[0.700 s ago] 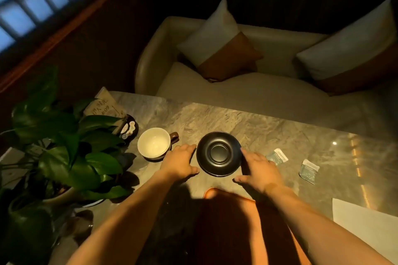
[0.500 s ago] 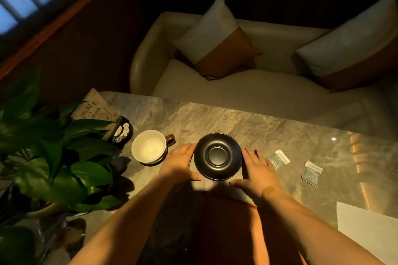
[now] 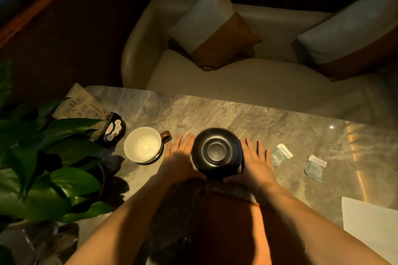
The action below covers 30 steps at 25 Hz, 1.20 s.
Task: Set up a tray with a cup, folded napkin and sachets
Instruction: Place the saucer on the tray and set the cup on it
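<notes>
Saucer [image 3: 216,151]: round, matte black, recessed centre ring, upright, centre of desk [image 3: 237,114]. Cup [image 3: 143,145]: cream interior, brown handle at 3 o'clock, empty, upright, at saucer's 9 o'clock. Two sachets [image 3: 281,154] [image 3: 315,168]: small, translucent, flat, at 3 o'clock. Napkin [image 3: 370,221]: white sheet, flat, at 4 o'clock.

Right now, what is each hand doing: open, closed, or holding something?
Left hand: open, fingers straight, flat against the left side of the black saucer.
Right hand: open, fingers straight, against the saucer's right side.
</notes>
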Tool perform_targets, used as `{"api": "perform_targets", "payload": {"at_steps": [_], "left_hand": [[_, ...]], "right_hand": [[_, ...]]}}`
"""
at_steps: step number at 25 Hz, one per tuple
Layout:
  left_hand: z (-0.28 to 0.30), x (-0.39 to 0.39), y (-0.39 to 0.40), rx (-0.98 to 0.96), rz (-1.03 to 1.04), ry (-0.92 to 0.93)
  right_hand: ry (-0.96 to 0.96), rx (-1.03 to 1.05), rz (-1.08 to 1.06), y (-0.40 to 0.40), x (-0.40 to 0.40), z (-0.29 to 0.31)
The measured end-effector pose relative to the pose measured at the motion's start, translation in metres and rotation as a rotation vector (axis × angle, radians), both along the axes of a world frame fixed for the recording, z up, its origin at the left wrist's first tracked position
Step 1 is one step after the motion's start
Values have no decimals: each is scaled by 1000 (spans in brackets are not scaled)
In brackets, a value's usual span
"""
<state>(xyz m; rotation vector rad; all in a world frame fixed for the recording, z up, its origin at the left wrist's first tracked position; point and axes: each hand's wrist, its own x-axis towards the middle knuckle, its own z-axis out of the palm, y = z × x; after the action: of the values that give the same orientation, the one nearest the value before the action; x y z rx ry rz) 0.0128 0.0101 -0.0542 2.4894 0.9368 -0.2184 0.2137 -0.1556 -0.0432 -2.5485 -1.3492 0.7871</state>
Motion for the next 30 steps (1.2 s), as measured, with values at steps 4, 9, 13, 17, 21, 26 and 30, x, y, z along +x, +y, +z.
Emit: {"api": "perform_targets", "payload": {"at_steps": [4,9,13,17,21,26,30], "left_hand": [[-2,0,-3,-15,41,-27],[0,-3,-8,-66,63,-71],[8,-6,-18,-51,66,-128],[18,-12,-32,-33,54,-167],[33,-17,-45,-134,94,-106],[47,-32,-72,-167,79,-139],[53,-51,-98,-177,34,-156]], "right_hand": [[45,44,-30,0,0,-1],[99,80,-37,-3,-3,2],[100,88,-31,-9,-4,9],[113,109,-30,-20,-7,19],[145,153,-57,-42,-18,29],[161,177,-109,-81,-39,38],[151,155,-112,-112,-61,44]]}}
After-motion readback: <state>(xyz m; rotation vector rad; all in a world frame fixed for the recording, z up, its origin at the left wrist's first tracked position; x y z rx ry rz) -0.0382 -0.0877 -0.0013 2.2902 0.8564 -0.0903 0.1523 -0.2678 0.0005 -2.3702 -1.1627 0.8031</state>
